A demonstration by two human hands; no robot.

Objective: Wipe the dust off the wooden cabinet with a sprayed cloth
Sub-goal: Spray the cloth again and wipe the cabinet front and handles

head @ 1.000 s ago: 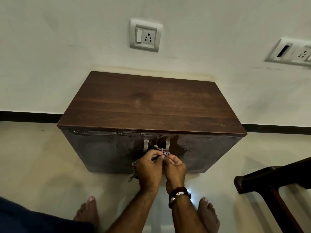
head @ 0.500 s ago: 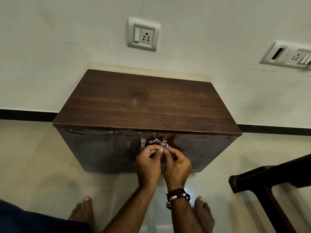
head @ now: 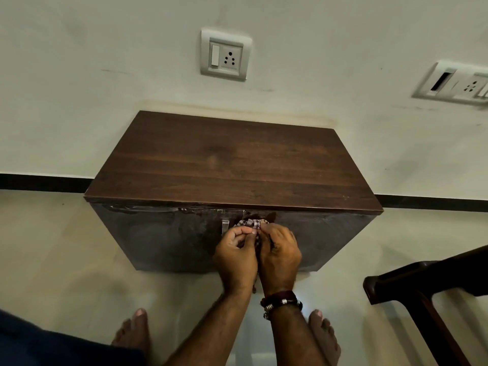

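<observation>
Lower centre: a soft, light cloth is pinched, bunched, by left hand and right hand against the cabinet front; best gripped wadded.

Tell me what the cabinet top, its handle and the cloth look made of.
Cabinet top: dark wood or wood-look laminate, matte, with straight grain lines.
Handle: looks like brushed metal, pale and silvery.
Cloth: soft woven fabric, checked, bunched between both hands.
</observation>
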